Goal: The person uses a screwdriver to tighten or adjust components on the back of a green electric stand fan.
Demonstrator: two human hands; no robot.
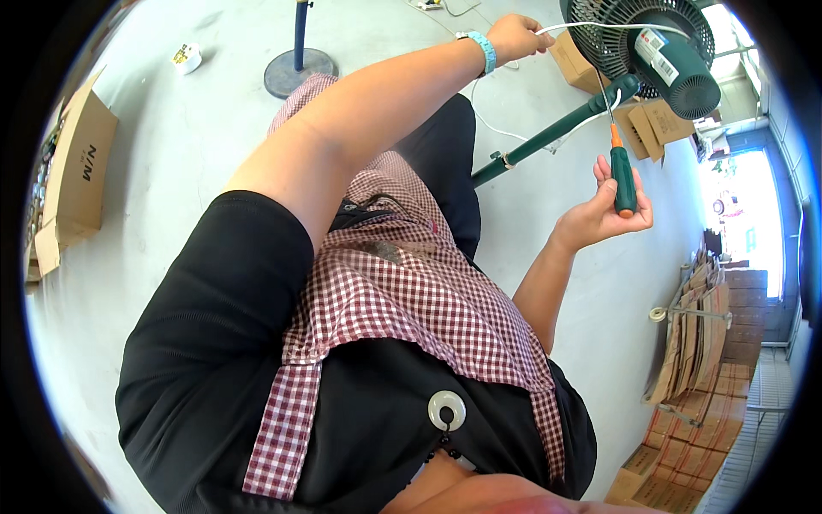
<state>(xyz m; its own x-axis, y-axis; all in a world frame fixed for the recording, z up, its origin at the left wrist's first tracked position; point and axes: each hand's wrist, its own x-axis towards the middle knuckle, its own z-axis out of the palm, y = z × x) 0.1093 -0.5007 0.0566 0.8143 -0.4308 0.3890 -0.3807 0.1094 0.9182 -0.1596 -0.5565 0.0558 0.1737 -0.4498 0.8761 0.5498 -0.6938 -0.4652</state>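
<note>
A green stand fan (689, 90) fills the upper right, its round motor housing turned toward me and a dark grille behind it. My left hand (517, 36) is closed on a white power cord (591, 26) that runs to the fan's motor. In my right hand (604, 207) is a screwdriver (623, 176) with a green and orange handle, held between thumb and fingers. Its thin shaft points up alongside the fan's neck and grille; what the tip touches cannot be made out. The fan's green pole (548, 137) slants down to the left, with more white cord beside it.
A dark round stand base (300, 73) with a blue pole stands at the upper left, near a small white tub (186, 58). An open carton (81, 167) sits at the left. Stacked cartons (698, 420) and flattened cardboard (698, 330) line the right side.
</note>
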